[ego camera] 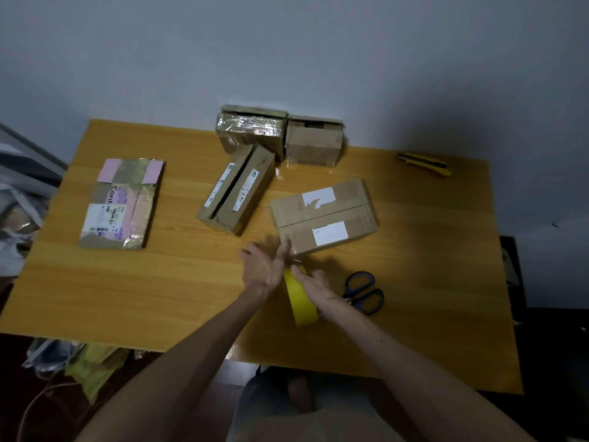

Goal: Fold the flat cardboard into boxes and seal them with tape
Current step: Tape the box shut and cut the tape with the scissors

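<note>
Nearest me, two forearms (197, 355) reach over the table (159, 282) toward the box (325, 215), which sits flaps closed at mid-table. The left hand (263, 272) is spread wide, palm up, fingertips at the box's near-left corner; blur keeps me from telling whether they touch. The right hand (315, 287) curls over the yellow tape (299, 301), gripping the roll on edge just in front of the box.

I judge the box light and hollow: its walls would give under a hard squeeze and it would skate on the smooth tabletop, so a flat palm on the top or a hold at the stiff corners looks best. The roll is rigid and best held by its rim, fingers off the sticky side.

Scissors (363, 291) lie just right of the tape, close enough to snag a sweeping wrist. A slit carton (236, 189) crowds the box's left side, and two more cartons (251, 130) stand behind it against the wall. Flat cardboard (122, 204) waits well left of the box, a knife (425, 164) well off to its far right. Open tabletop lies right of the box; the table's front edge is near behind the tape.
</note>
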